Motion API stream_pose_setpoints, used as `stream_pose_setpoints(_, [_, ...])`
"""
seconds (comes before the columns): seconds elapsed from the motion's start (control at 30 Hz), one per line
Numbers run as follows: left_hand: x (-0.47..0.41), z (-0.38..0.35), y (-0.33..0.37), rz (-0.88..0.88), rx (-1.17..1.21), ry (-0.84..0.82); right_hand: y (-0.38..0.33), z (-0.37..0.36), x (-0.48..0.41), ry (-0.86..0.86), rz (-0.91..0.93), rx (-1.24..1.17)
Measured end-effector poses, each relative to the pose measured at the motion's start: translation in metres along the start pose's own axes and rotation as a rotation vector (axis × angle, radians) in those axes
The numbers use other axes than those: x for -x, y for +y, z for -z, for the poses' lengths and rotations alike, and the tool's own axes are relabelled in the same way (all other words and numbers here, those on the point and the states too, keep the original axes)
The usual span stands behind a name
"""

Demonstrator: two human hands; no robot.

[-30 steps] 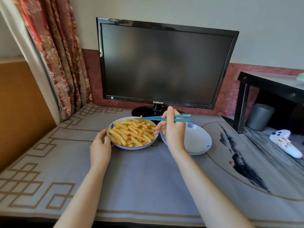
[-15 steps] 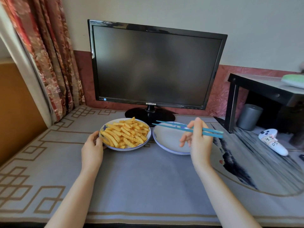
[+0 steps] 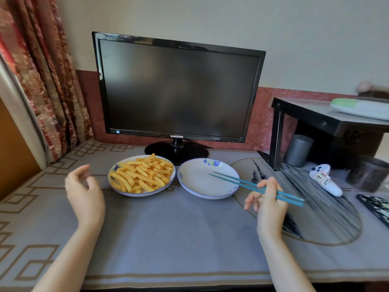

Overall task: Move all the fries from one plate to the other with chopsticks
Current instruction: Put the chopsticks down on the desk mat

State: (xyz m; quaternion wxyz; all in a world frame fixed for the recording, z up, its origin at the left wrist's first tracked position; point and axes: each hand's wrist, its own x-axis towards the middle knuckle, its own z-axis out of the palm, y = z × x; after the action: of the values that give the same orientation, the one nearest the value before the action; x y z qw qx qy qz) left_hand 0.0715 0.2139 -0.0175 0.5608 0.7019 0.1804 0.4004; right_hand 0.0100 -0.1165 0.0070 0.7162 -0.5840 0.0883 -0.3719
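Chopsticks, blue, are pinched in the right hand. Their tips hover over the empty plate and carry nothing. Within the last second the right hand has swung off the fries and out toward the desk's right edge. The left hand has let go of the full plate's rim. It is now lifted just left of the rim, fingers loosely curled, holding nothing. All the fries sit piled on the full plate, mid-desk toward the back edge, with the empty plate just beside it. Judgement: no fry crossed on that pass, so the transfer has not begun. The next reach must return left to the pile. Crinkle-cut pieces may slip between smooth sticks.
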Motion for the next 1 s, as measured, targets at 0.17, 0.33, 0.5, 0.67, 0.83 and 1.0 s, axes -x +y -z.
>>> stream_pose_setpoints(0.17, [0.024, -0.012, 0.066, -0.030, 0.210, -0.245, -0.003, -0.001, 0.003, -0.005, 0.013, -0.025])
stream_pose_setpoints(0.33, [0.110, -0.059, 0.114, 0.328, 0.181, -1.079, -0.008, -0.003, 0.007, -0.019, 0.033, -0.027])
stream_pose_setpoints(0.5, [0.159, -0.099, 0.121, 0.509, 0.281, -1.176, -0.011, -0.004, 0.010, -0.059, 0.042, -0.034])
stream_pose_setpoints(0.67, [0.165, -0.117, 0.132, 0.685, 0.503, -1.060, -0.015, -0.001, 0.017, -0.125, 0.049, -0.037])
stream_pose_setpoints(0.83, [0.165, -0.119, 0.134, 0.780, 0.639, -1.040, -0.014, 0.010, 0.021, -0.197, 0.035, -0.034])
stream_pose_setpoints(1.0, [0.158, -0.124, 0.136, 0.730, 0.616, -1.029, -0.018, 0.042, 0.016, -0.307, -0.113, -0.026])
